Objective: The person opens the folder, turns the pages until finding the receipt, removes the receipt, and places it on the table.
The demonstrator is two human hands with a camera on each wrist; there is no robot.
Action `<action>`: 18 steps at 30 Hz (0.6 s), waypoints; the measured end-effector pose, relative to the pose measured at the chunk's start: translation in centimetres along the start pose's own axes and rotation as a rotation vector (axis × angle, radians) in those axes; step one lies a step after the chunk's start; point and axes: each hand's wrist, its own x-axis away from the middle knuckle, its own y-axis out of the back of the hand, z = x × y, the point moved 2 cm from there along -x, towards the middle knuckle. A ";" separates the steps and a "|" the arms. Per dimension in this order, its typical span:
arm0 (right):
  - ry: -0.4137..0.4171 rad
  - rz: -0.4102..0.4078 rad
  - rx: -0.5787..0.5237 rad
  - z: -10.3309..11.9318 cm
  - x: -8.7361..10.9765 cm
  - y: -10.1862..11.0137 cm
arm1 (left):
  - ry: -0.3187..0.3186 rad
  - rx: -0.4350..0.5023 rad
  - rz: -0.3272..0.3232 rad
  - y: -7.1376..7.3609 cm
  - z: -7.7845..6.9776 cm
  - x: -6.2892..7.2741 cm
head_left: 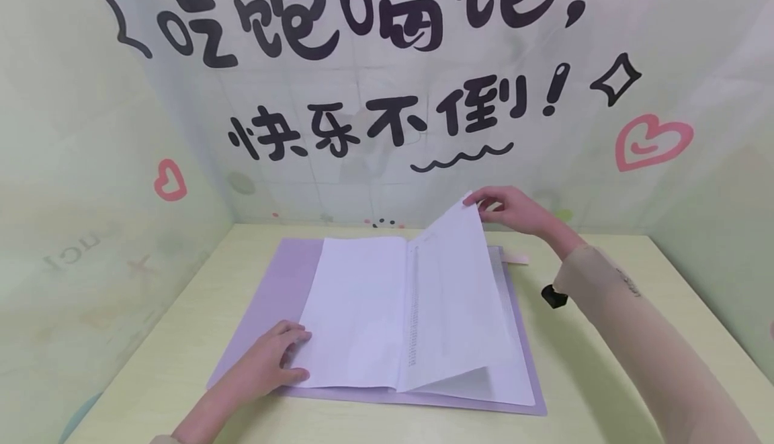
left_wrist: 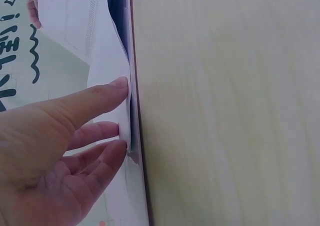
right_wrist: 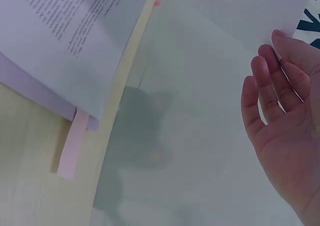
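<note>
Pinching, right fingers (head_left: 487, 193) hold seemingly illegible page (head_left: 455, 296).

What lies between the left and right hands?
In the head view, the flat white page and the raised page lie between left hand and right hand.

A: Surface?

B: Pale yellow wooden table (head_left: 205, 309), flat top, faint streaky grain, straight far edge.

A: Lying on it?

B: Large open book with white pages and lilac cover (head_left: 357, 309), cover down, around mid-table. Narrow pale pink strip (right_wrist: 74, 146) juts past its far right corner; contact with the wood unclear.
</note>
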 end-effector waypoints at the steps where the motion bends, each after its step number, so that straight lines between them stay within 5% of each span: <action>1: 0.002 0.000 0.004 0.4 -0.3 0.0 | -0.004 0.002 0.000 0.0 0.0 0.0; 18: 0.026 -0.018 -0.010 5.8 -6.6 -2.6 | -0.061 -0.025 -0.051 -0.1 0.4 0.1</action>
